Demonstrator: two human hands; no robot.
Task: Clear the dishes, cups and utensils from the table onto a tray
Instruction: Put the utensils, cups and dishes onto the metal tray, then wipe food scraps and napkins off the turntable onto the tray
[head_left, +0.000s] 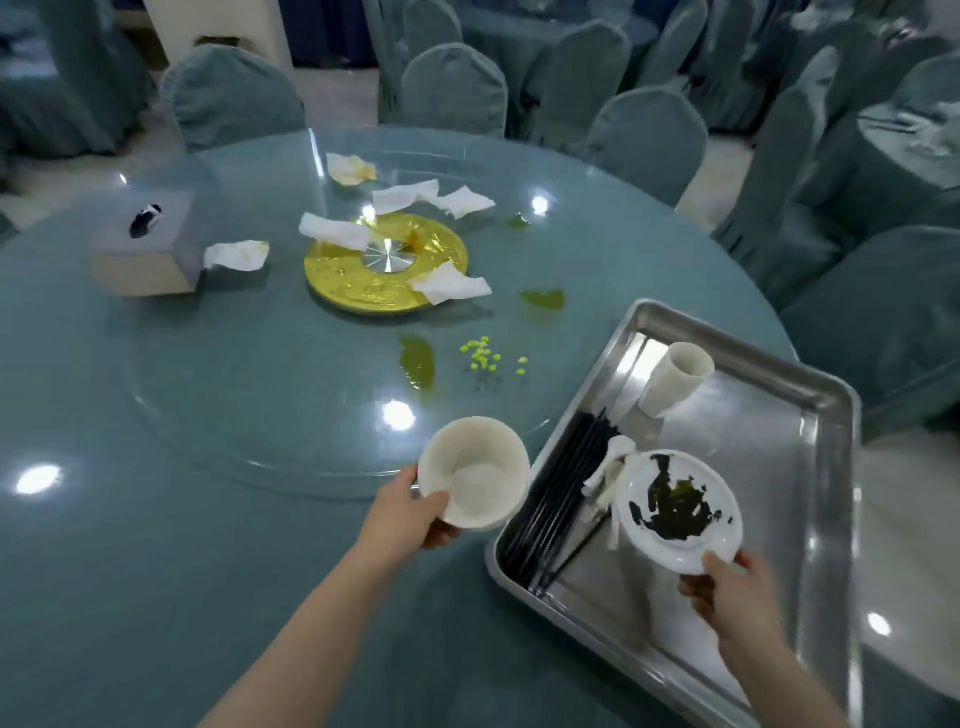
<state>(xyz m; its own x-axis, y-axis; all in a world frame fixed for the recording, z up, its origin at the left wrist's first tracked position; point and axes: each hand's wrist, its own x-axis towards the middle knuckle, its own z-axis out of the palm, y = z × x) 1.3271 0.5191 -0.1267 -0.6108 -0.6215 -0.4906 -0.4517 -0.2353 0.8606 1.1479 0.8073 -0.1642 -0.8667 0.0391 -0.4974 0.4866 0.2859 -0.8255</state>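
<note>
My left hand (415, 514) grips a white bowl (475, 473) by its near rim, holding it above the table just left of the steel tray (810, 467). Over the tray, my right hand (727, 582) pinches the near edge of a white plate (675, 506) smeared with dark green leftovers. Inside the tray lie several black chopsticks (561, 493), a white spoon (610, 465) and a white cup (675, 379) on its side.
The round table (130, 519) carries a glass turntable (260, 389) with a gold centre disc (384, 270), several crumpled napkins (452, 283), green spills (418, 361), yellow crumbs (488, 356) and a tissue box (150, 244). Covered chairs (649, 140) ring the table.
</note>
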